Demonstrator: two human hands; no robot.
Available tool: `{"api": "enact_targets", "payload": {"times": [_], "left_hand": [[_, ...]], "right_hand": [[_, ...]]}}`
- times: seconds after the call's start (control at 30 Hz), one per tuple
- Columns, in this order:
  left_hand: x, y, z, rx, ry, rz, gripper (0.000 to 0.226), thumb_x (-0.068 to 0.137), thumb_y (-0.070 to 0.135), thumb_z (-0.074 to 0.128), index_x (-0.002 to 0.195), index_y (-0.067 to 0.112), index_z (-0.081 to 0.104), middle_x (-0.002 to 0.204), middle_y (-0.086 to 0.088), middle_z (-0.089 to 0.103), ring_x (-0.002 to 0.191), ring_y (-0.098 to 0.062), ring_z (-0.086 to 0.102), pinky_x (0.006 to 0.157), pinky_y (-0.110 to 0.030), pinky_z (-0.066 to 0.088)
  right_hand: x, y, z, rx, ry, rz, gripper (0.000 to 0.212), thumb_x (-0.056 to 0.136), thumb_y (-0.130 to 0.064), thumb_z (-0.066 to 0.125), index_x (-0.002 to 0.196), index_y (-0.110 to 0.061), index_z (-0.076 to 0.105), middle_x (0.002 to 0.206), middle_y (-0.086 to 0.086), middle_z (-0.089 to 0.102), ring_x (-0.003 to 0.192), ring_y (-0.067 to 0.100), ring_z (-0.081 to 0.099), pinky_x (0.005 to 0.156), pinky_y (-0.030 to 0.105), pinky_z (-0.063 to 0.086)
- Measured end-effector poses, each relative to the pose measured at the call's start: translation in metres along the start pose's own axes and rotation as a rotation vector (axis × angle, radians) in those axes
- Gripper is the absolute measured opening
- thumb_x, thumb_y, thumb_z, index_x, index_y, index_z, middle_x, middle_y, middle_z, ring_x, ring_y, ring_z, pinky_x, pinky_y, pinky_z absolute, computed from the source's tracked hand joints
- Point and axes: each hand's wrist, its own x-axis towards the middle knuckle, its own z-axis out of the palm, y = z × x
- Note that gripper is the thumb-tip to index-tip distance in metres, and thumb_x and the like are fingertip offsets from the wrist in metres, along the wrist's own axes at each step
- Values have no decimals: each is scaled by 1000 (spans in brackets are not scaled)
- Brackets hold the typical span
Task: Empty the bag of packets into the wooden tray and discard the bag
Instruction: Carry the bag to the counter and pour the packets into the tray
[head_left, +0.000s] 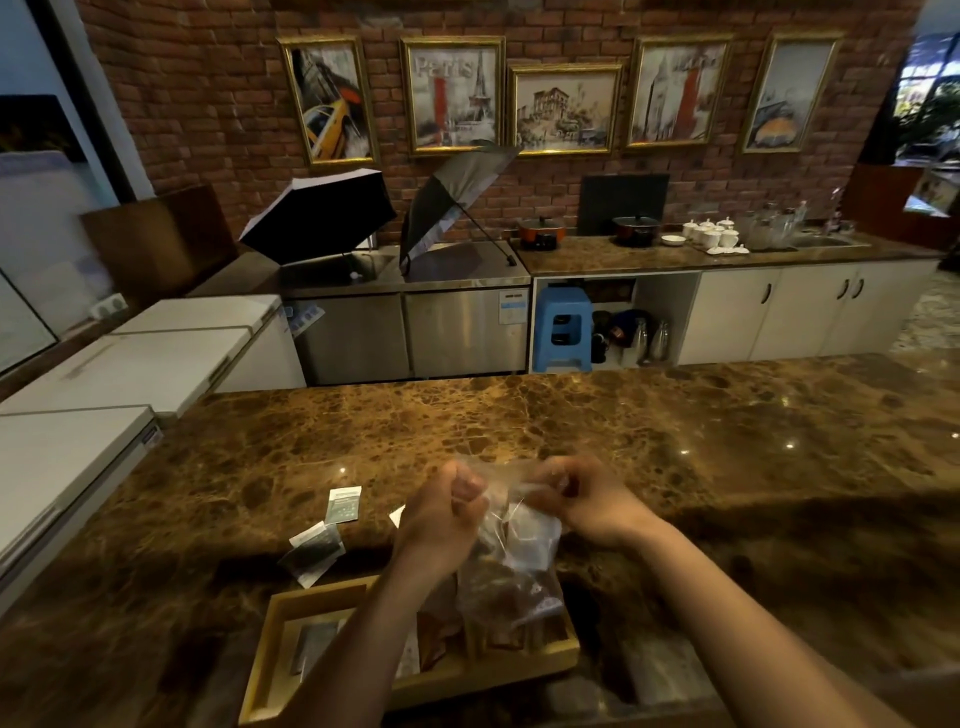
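A clear plastic bag (511, 566) with several packets inside hangs above the wooden tray (270, 660), which sits at the near edge of the marble counter. My left hand (441, 519) and my right hand (587, 501) both pinch the bag's top edge, one at each side. The tray holds a few packets, partly hidden by my left forearm. Three loose packets lie on the counter left of my hands: a white and green one (343, 505), a dark one (314, 553), and a white corner (397, 516) peeking from behind my left hand.
The brown marble counter (675, 441) stretches wide ahead and to the right. White chest freezers (104, 395) stand to the left. Beyond an aisle are a steel fridge unit with two open umbrellas, a blue stool, and a back counter with pots and cups.
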Motion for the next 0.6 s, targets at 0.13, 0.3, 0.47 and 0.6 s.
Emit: {"api": "enact_targets", "payload": {"times": [0.13, 0.3, 0.47, 0.6], "left_hand": [[-2, -4, 6, 2, -10, -19, 10, 91, 28, 69, 97, 30, 61, 96, 14, 66, 90, -10, 64, 84, -41, 57], [0, -1, 2, -19, 20, 5, 12, 92, 27, 68, 96, 31, 57, 92, 15, 63, 85, -7, 62, 77, -37, 57], [0, 5, -3, -55, 33, 44, 16, 94, 25, 65, 92, 33, 52, 93, 10, 65, 84, -8, 63, 70, -38, 58], [-1, 6, -7, -84, 30, 84, 13, 94, 31, 65, 100, 34, 54, 99, 15, 63, 87, 0, 59, 64, -25, 48]], "right_hand": [[-1, 11, 9, 14, 48, 26, 13, 90, -19, 73, 101, -25, 75, 99, -13, 72, 89, 1, 66, 76, 17, 53], [6, 10, 9, -19, 83, 16, 11, 90, -25, 72, 98, -33, 72, 99, -11, 73, 94, 7, 68, 88, 35, 58], [10, -2, -1, -44, 114, -41, 11, 91, -22, 71, 95, -32, 71, 98, -11, 71, 94, 7, 67, 87, 35, 58], [9, -9, -8, -30, 120, -62, 11, 92, -20, 70, 95, -31, 70, 95, -9, 72, 89, 10, 70, 83, 37, 60]]}}
